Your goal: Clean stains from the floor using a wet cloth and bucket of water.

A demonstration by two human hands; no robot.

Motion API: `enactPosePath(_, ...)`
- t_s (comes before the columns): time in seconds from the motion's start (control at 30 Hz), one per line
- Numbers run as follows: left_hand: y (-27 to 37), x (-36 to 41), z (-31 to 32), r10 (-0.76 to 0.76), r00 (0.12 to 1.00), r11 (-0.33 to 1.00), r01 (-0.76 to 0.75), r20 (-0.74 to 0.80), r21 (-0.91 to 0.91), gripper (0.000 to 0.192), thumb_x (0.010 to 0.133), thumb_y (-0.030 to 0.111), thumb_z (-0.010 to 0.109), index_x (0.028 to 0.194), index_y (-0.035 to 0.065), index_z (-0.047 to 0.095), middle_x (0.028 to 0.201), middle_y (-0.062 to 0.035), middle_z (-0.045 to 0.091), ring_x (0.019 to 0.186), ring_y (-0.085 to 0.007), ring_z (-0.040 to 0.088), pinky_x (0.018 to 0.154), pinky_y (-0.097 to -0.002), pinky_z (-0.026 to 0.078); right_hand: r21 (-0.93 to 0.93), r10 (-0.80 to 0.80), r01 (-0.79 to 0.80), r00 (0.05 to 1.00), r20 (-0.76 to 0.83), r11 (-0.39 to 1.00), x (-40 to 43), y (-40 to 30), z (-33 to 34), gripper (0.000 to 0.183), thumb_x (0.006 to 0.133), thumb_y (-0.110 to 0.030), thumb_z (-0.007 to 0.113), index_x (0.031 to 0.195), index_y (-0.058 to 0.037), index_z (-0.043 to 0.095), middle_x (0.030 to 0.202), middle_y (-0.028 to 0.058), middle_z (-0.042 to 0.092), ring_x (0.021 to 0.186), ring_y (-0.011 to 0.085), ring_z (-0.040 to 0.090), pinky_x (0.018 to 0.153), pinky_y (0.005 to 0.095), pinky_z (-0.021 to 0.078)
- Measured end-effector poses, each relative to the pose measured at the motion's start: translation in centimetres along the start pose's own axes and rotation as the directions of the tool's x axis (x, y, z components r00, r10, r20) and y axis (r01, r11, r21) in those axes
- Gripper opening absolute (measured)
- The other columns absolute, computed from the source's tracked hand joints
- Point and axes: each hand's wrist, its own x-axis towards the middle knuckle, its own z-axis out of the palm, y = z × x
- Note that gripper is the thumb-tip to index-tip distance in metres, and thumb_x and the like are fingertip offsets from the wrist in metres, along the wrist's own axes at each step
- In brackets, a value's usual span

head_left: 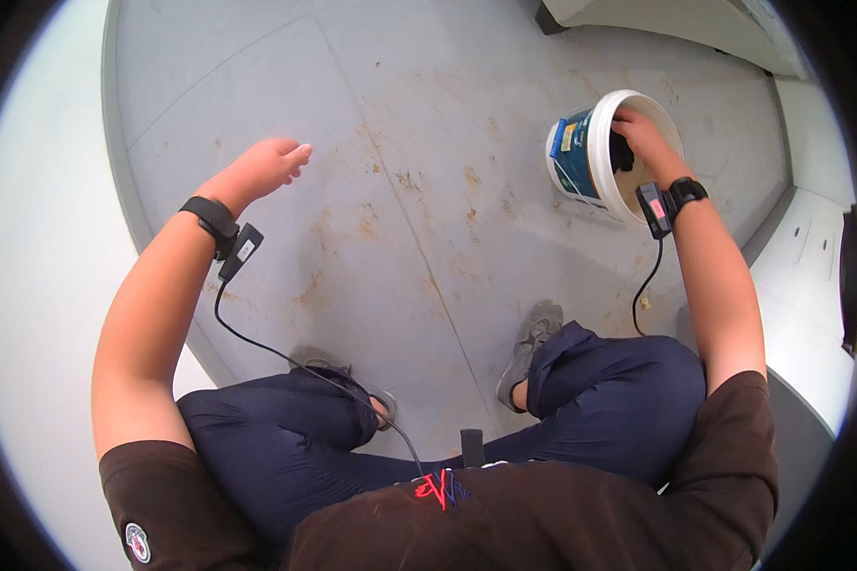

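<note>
A white plastic bucket (600, 133) with a blue-green printed label and a wire handle with a blue grip stands tilted on the floor at the upper right. My right hand (633, 132) reaches inside it, fingers at a black item (620, 152), perhaps a cloth. Its fingertips are partly hidden, so I cannot tell whether they grip. The light inside of the bucket shows below the black item. To the left, my left hand (271, 165) hangs above the floor with nothing in it, the fingers loosely bent.
Grey floor tiles (428, 214) carry brown smears. A white wall (36, 250) with grey skirting (118, 143) runs along the left. A pale furniture piece with a dark foot (548, 19) is at the top right. Cabled devices (241, 251) are strapped to both wrists.
</note>
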Motion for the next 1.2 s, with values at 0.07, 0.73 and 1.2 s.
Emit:
enactPosePath(0.07,1.4,-0.2,-0.3,-0.027,1.0,0.996,0.028,-0.007,0.08,0.045,0.1,0.041,0.049,0.103,-0.001,0.066,0.091,-0.0143,0.069,0.084,-0.026,0.066,0.078,-0.0396,0.052,-0.076,-0.026,0.026,1.0,0.001,0.997,-0.1,1.3,0.1,0.036,0.09,-0.019,0.055,0.12,0.0,0.064,0.118,0.0179,0.067,0.11,0.0307,0.062,0.097,0.0371,0.0444)
enactPosePath(0.73,16.9,-2.3,3.1,0.22,0.947,0.596,-0.321,0.234,0.736,0.028,0.093,0.026,0.055,0.103,0.0014,0.063,0.097,-0.0177,0.068,0.095,-0.0379,0.063,0.082,-0.0472,0.051,-0.215,0.069,0.001,0.946,0.317,0.977,-2.7,1.5,0.3,0.052,0.079,-0.009,0.066,0.129,-0.004,0.056,0.113,0.0161,0.066,0.103,0.0285,0.063,0.086,0.039,0.0518)
enactPosePath(1.2,22.1,-3.1,4.4,0.223,0.951,0.533,-0.303,0.215,0.79,0.027,0.092,0.024,0.056,0.105,0.002,0.064,0.097,-0.0174,0.068,0.095,-0.0378,0.063,0.082,-0.0466,0.051,0.051,0.033,-0.029,0.997,-0.069,0.998,-1.6,2.0,-2.7,0.042,0.093,-0.037,0.057,0.12,-0.005,0.062,0.099,0.0082,0.068,0.085,0.021,0.061,0.075,0.0378,0.0487)
